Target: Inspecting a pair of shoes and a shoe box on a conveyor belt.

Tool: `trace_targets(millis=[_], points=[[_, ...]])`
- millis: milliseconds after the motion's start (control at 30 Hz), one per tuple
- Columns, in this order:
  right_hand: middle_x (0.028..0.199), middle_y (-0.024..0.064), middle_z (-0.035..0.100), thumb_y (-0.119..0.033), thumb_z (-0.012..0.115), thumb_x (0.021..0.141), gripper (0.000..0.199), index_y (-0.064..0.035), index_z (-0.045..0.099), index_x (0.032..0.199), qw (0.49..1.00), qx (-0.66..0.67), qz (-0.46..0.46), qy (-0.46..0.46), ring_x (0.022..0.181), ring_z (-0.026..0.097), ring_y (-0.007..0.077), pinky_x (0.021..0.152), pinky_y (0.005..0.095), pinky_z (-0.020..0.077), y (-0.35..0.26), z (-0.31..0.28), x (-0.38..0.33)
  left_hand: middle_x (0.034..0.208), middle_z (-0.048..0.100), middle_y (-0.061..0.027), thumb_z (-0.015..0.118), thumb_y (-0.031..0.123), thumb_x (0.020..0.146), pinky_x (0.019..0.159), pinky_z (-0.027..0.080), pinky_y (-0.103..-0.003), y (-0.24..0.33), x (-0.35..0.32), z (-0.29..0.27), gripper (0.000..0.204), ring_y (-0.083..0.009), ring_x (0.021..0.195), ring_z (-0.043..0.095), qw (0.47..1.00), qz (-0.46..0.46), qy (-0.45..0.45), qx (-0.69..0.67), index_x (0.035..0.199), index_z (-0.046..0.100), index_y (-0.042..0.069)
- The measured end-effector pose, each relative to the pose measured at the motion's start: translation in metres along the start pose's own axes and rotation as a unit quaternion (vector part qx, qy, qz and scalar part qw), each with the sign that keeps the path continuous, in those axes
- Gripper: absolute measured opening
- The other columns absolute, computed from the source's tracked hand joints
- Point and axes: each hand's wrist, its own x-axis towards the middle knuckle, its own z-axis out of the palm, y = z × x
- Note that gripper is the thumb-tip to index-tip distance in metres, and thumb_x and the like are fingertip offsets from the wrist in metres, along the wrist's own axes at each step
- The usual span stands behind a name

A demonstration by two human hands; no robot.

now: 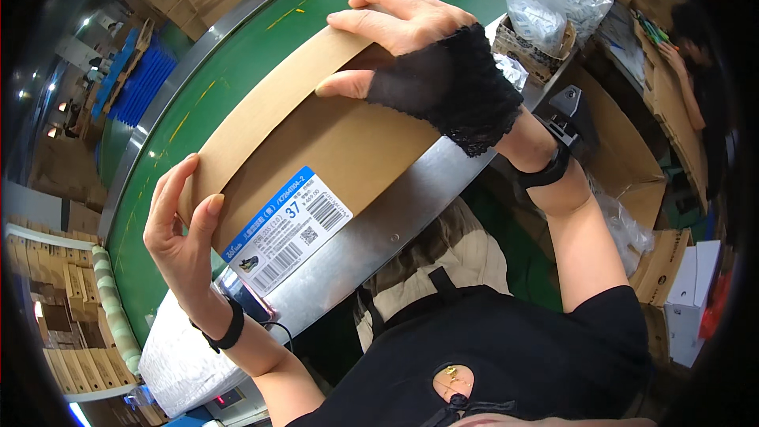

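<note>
A brown cardboard shoebox (340, 142) lies tilted in front of me, over the near edge of the green work surface. On its near side is a white and blue label (288, 229) with barcodes and a small shoe picture. My left hand (175, 229) pinches the lid (261, 115) at its left corner, thumb on the near side. My right hand (435, 63), in a black fingerless lace glove, grips the lid's right part, with its thumb on the near edge and its fingers over the top. A narrow dark gap shows between lid and box. The box's inside is hidden.
The green conveyor belt (170, 178) has a metal rail. White wrapping material (186, 356) lies at lower left. Clear bags of small packets (541, 12) stand in a carton at upper right. Another person's hand (674, 59) is at far right. Stacked shoeboxes (83, 368) fill shelves at left.
</note>
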Motion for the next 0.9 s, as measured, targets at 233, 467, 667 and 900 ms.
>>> trace_targets(millis=[233,467,667,900], points=[[0.099,0.0080,0.061,-0.039,0.073,0.068,0.045,-0.0068,0.065,0.099,1.000,-0.018,-0.015,0.001,0.083,0.062,0.0282,0.073,0.0335,0.0516,-0.0006,0.0046,-0.0017,0.106,0.063,-0.0077,0.076,0.018,0.072,0.078,0.046,-0.026,0.0016,-0.0045,0.0001,0.041,-0.0158,0.096,0.058,1.000,-0.012,0.008,-0.002,0.109,0.065,0.003],[0.101,0.0065,0.061,-0.037,0.076,0.066,0.046,-0.0084,0.065,0.100,1.000,-0.017,-0.013,0.004,0.083,0.062,0.0277,0.074,0.0335,0.0512,-0.0045,0.0016,-0.0007,0.103,0.064,-0.0075,0.076,0.019,0.072,0.077,0.047,-0.026,0.0026,-0.0040,-0.0001,0.040,-0.0164,0.094,0.059,1.000,0.001,0.010,-0.002,0.108,0.066,0.004],[0.104,0.0059,0.062,-0.036,0.077,0.066,0.047,-0.0081,0.065,0.102,1.000,-0.010,0.007,-0.024,0.087,0.062,0.0261,0.076,0.0333,0.0508,-0.0046,0.0000,-0.0007,0.102,0.064,-0.0069,0.077,0.018,0.070,0.076,0.047,-0.025,0.0008,-0.0019,0.0020,0.040,-0.0157,0.092,0.059,1.000,-0.005,0.010,-0.014,0.106,0.066,0.004],[0.107,0.0065,0.061,-0.037,0.076,0.068,0.048,-0.0079,0.065,0.104,0.999,-0.027,-0.002,-0.029,0.089,0.062,0.0260,0.077,0.0333,0.0507,-0.0011,0.0011,-0.0010,0.101,0.064,-0.0070,0.079,0.018,0.068,0.078,0.047,-0.026,-0.0003,-0.0018,0.0023,0.042,-0.0154,0.091,0.059,1.000,0.005,0.011,-0.020,0.106,0.066,0.004]])
